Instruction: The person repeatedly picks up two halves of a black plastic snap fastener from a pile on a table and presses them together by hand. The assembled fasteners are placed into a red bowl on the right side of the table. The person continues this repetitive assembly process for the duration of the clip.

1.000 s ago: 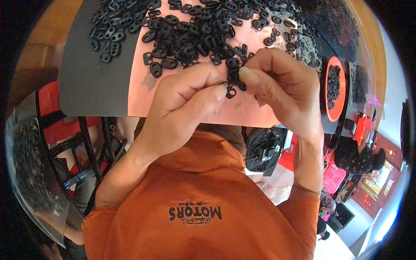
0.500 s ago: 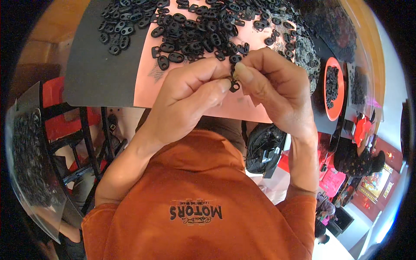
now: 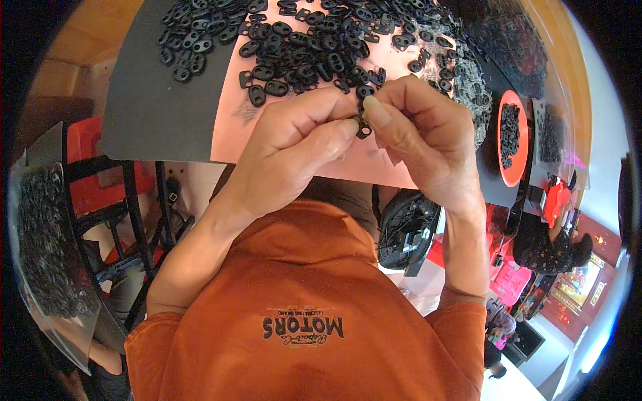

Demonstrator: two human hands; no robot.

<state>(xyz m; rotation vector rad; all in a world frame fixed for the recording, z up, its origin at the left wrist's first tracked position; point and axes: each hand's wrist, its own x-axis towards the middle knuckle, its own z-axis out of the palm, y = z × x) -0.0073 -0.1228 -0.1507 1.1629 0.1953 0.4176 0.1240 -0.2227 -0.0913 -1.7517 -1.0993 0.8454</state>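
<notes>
In front of my chest, over the near part of a pink sheet [image 3: 381, 168], my two hands meet fingertip to fingertip. My left hand [image 3: 294, 140] pinches with thumb and forefinger on a small black cord lock part [image 3: 364, 131], whose round hole shows below the fingertips. From the other side my right hand [image 3: 428, 130] is closed in a pinch on the same part, its thumb pointing at it. The fingers hide most of the piece. Just beyond the hands lies a heap of black two-hole cord locks [image 3: 307, 57].
A dark board [image 3: 160, 127] lies under the sheet. Right of the heap is a silvery mass of small pieces [image 3: 480, 100]. Farther right, an orange-red dish [image 3: 524, 137] holds small black parts. A clear bag of black pieces [image 3: 50, 240] is at far left, near a red stool [image 3: 83, 144].
The hands keep their pinch on the small part with barely any shift. The table and its heap appear slightly moved to the right in view.
</notes>
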